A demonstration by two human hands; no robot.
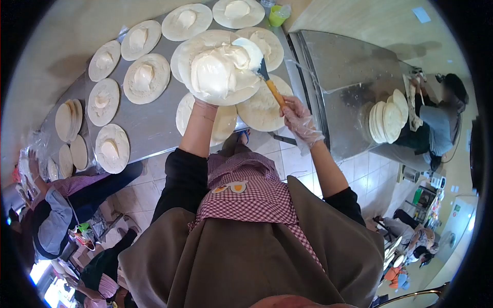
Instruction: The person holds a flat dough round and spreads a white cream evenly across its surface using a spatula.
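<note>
My left hand (205, 104) is under a pale round flatbread (233, 97) and bears it from below; its fingers are hidden. A large mound of white cream (211, 72) covers the top of this round. In a clear plastic glove, my right hand (302, 120) is closed around the orange handle of a spatula (272, 90). The dark end of the spatula touches the cream at the right side. Beneath and beside the held round lie other flatbreads (264, 110) on the metal table.
Several rounds topped with cream (146, 78) lie across the metal table (154, 110). A green cup (278, 16) stands at its far edge. Stacked rounds (385, 117) are on the right-hand counter, near a co-worker (442, 123). Another person (54, 215) works at left.
</note>
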